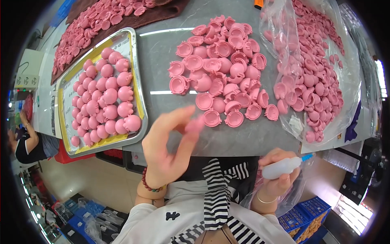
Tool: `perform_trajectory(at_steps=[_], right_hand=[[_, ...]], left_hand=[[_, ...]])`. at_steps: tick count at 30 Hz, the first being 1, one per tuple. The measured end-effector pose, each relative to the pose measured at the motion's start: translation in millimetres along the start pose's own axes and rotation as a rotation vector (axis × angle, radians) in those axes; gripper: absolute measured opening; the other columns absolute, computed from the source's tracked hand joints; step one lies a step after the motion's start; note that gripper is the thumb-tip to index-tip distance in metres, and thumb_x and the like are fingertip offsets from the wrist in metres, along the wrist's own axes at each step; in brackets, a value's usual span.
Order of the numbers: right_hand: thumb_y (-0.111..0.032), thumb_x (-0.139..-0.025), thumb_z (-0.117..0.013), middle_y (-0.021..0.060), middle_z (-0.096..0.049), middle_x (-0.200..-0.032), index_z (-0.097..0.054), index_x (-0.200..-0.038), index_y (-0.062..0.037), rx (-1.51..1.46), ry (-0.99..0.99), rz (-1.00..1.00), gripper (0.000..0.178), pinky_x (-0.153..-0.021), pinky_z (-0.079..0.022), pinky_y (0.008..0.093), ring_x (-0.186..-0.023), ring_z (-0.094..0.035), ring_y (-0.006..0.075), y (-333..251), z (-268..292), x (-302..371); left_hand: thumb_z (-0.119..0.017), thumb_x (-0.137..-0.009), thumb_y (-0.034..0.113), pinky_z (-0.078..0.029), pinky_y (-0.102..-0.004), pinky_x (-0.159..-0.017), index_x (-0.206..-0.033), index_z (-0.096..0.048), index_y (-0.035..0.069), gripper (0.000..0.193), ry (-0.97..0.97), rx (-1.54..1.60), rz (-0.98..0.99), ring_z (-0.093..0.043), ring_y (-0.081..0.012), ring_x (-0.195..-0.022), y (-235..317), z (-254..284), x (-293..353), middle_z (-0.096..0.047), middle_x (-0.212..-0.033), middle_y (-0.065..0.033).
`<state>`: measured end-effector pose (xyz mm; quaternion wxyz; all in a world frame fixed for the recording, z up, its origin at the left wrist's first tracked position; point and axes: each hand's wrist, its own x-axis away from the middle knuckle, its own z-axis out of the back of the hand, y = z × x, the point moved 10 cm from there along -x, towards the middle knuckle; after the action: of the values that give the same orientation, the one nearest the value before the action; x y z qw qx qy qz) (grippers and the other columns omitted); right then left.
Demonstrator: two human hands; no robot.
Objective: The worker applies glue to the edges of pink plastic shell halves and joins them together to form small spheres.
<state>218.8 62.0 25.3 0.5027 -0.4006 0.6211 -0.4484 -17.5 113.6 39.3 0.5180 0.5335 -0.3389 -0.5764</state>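
My left hand (pixel 170 148) is raised over the table's near edge, fingers spread and blurred, with a small pink piece (pixel 196 124) at its fingertips; whether it grips the piece is unclear. My right hand (pixel 278 173) is below the table edge, closed around a small white squeeze bottle (pixel 282 166) with a blue tip. A loose heap of pink half-shell parts (pixel 221 69) lies on the grey table (pixel 170 61) just beyond my left hand. A metal tray (pixel 136 81) at the left holds rows of assembled pink pig-shaped balls (pixel 107 105).
A clear plastic bag (pixel 317 73) full of pink shells lies at the right. More pink parts rest on a brown cloth (pixel 97 20) at the far left. Another person (pixel 26 144) sits at the far left. Blue crates (pixel 304 217) stand on the floor.
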Motion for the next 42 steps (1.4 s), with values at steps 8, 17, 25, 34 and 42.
perform_trajectory(at_steps=[8,17,25,34,42], right_hand=[[-0.033,-0.079,-0.054,0.0205,-0.060,-0.091,-0.052,-0.094,0.0045,-0.361,-0.258,-0.096,0.040,-0.062,-0.044,0.0290,-0.076,-0.056,0.0216,2,-58,2],[-0.036,-0.076,-0.061,-0.0002,-0.038,-0.058,-0.042,-0.109,-0.0041,-0.222,0.126,0.023,0.051,-0.043,-0.024,0.0226,-0.054,-0.034,0.0096,-7,-15,-4],[-0.053,-0.077,-0.053,0.0032,-0.040,-0.063,-0.054,-0.093,0.0071,0.108,-0.176,0.593,0.063,-0.039,-0.020,0.0222,-0.052,-0.032,0.0124,-65,-28,-5],[-0.053,-0.078,-0.049,0.0049,-0.052,-0.057,-0.058,-0.081,0.0051,0.277,-0.117,0.565,0.059,-0.037,-0.034,0.0234,-0.044,-0.046,0.0141,-69,-42,0],[-0.053,-0.083,-0.041,0.0067,-0.047,-0.053,-0.054,-0.078,0.0069,0.274,-0.105,0.613,0.062,-0.035,-0.031,0.0242,-0.042,-0.043,0.0148,-71,-40,1]], left_hand=[[-0.052,-0.074,-0.011,-0.043,-0.0296,-0.081,-0.106,-0.048,-0.005,0.033,-0.488,0.895,0.107,-0.049,-0.0172,-0.093,2,-65,39,-0.036,-0.111,-0.0159],[-0.055,-0.075,-0.009,-0.046,-0.0317,-0.081,-0.112,-0.044,-0.004,0.039,-0.587,1.249,0.338,-0.051,-0.0209,-0.098,-6,-78,50,-0.038,-0.119,-0.0173],[-0.052,-0.076,-0.010,-0.044,-0.0330,-0.086,-0.116,-0.039,-0.004,0.042,-0.524,1.135,0.347,-0.052,-0.0217,-0.103,-9,-77,53,-0.042,-0.122,-0.0237],[-0.051,-0.077,-0.010,-0.042,-0.0314,-0.087,-0.116,-0.039,-0.004,0.041,-0.544,1.134,0.366,-0.050,-0.0206,-0.105,-14,-78,55,-0.042,-0.122,-0.0252],[-0.051,-0.077,-0.010,-0.043,-0.0308,-0.087,-0.116,-0.039,-0.005,0.041,-0.561,1.146,0.363,-0.050,-0.0212,-0.106,-12,-78,54,-0.042,-0.121,-0.0258]])
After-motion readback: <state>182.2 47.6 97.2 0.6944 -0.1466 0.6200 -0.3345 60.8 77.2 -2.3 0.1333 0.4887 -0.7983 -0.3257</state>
